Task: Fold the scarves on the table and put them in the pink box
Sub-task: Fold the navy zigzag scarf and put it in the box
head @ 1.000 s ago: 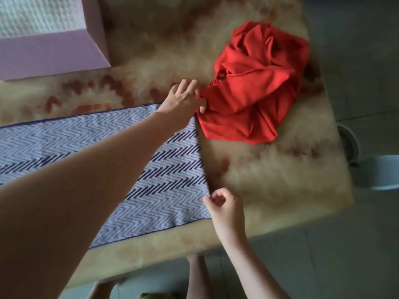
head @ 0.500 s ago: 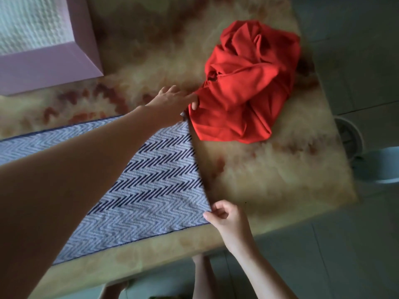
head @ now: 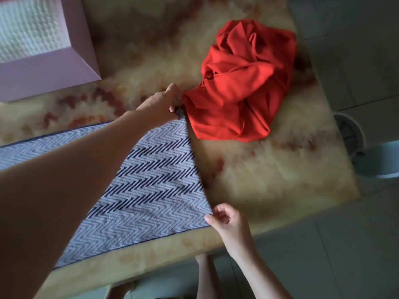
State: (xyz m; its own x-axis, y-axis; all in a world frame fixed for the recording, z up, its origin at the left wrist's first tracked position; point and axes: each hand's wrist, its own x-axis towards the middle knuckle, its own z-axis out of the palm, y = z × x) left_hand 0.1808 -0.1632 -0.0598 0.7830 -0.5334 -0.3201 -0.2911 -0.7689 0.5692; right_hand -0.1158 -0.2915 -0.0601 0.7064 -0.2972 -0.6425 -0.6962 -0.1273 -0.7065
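1. Nearest us, at 6 o'clock, our right hand [head: 226, 219] has its grip clenched in a pinch. Thumb and forefinger meet on the near corner of the herringbone scarf [head: 151, 186], close to the near edge of the table [head: 269, 180].
2. The herringbone scarf lies flat on the table. Its short end runs between our two hands, from 6 o'clock up toward 12. Its long axis stretches away toward 9 o'clock, under our left forearm and out of view, so we cannot see the other end.
3. Farther out, our left hand [head: 162, 104] reaches at full stretch to the far corner of that same end. Its grip is closed on the cloth, with a dark bit of hem showing under the fingers.
4. Both grips hold the 3 o'clock end, and all the cloth lies toward 9 o'clock from them. We judge the fold has to carry this end across toward 9 o'clock, corners kept level. The right hand has the shorter reach.
5. At 1 o'clock the red scarf [head: 244, 83] sits in a bunched heap, not yet folded. Its edge meets our left hand's fingers, so lifting that corner may drag it.
6. Farthest, at 10 o'clock, the pink box [head: 54, 76] stands open, well apart from both hands, with something white and waffle-textured [head: 28, 29] inside.
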